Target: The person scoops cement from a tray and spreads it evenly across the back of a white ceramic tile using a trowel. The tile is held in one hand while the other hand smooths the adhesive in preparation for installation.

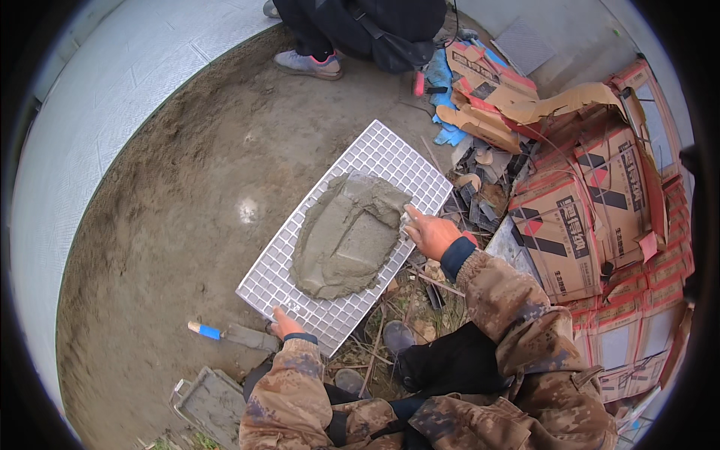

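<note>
A rectangular tile with a white grid-patterned back is held out in front of me, grid side up. Thick wet grey mortar is heaped on its middle, with a smooth hollow pressed into it. My left hand grips the near left edge, its thumb on top beside a small smear of mortar. At the opposite long edge, close to the mortar, my right hand is closed on the tile. The undersides of both hands are hidden.
A trowel with a blue handle lies on the grey ground at left, above a mortar-caked tub. Stacked tile cartons and torn cardboard line the right. Broken scraps lie beside the tile. Another person crouches ahead.
</note>
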Action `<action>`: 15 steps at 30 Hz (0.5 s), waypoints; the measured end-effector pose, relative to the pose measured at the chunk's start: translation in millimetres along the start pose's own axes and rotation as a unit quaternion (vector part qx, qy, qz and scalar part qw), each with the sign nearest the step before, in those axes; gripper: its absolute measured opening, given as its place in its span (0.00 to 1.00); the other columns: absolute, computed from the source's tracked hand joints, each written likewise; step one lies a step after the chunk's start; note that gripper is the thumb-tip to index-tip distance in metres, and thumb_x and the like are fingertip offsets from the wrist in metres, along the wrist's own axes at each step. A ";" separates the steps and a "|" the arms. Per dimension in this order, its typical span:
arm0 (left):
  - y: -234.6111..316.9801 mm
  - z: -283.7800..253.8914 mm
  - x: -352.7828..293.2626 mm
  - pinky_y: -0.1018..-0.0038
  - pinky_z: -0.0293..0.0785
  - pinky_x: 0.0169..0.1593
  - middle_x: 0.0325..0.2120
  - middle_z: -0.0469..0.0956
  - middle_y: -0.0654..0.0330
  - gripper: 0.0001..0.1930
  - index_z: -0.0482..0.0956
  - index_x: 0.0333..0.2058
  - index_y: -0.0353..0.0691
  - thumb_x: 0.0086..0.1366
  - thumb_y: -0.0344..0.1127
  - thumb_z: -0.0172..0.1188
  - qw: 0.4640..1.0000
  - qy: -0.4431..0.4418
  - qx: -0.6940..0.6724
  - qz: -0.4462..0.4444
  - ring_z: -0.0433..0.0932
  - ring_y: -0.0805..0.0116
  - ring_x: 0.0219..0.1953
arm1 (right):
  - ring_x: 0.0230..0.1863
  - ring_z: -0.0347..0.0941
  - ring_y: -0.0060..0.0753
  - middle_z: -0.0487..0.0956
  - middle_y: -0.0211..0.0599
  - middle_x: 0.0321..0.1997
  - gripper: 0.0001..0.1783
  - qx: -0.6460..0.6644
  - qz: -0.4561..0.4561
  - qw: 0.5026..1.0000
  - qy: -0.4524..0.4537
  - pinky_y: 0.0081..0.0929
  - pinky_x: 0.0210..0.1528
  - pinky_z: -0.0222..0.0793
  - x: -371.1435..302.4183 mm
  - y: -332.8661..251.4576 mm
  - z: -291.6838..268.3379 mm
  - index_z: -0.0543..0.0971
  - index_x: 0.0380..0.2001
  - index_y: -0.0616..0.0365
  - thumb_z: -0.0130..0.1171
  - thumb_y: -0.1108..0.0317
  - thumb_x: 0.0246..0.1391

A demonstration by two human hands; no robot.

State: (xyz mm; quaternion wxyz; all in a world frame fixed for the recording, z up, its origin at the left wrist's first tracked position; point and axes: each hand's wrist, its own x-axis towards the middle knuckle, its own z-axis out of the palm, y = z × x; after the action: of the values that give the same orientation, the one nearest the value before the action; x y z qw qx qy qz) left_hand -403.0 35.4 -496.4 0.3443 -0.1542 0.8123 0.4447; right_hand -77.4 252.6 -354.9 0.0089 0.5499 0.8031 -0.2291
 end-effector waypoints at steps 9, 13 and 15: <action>10.4 -4.6 -9.4 0.58 0.58 0.68 0.69 0.54 0.37 0.49 0.52 0.68 0.23 0.66 0.64 0.51 0.999 -0.011 0.040 -0.001 0.60 0.46 0.67 | 0.27 0.67 0.22 0.75 0.30 0.26 0.24 0.363 0.005 0.923 -0.130 0.28 0.31 0.67 -8.7 -21.4 24.1 0.75 0.53 0.66 0.55 0.56 0.66; 21.4 -2.7 -27.5 0.57 0.57 0.68 0.71 0.49 0.43 0.50 0.45 0.71 0.28 0.66 0.65 0.50 0.999 -0.023 -0.007 -0.043 0.58 0.48 0.69 | 0.38 0.80 0.49 0.82 0.53 0.42 0.29 0.268 -0.137 0.936 -0.183 0.43 0.42 0.73 -36.9 -63.2 38.9 0.71 0.60 0.63 0.56 0.54 0.64; 24.9 -3.8 -26.5 0.57 0.56 0.69 0.72 0.47 0.45 0.51 0.42 0.72 0.31 0.66 0.65 0.50 0.998 -0.041 -0.019 -0.046 0.58 0.49 0.69 | 0.41 0.80 0.55 0.82 0.56 0.42 0.29 0.212 -0.134 0.946 -0.204 0.43 0.43 0.73 -41.7 -56.5 28.9 0.70 0.61 0.62 0.55 0.53 0.64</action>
State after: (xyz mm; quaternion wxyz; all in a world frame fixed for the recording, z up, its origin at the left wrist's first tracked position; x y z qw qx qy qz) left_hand -399.5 44.6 -461.2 0.3944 -0.1794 0.7808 0.4502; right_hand -118.0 188.6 -349.4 0.0250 0.3681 0.7835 -0.5000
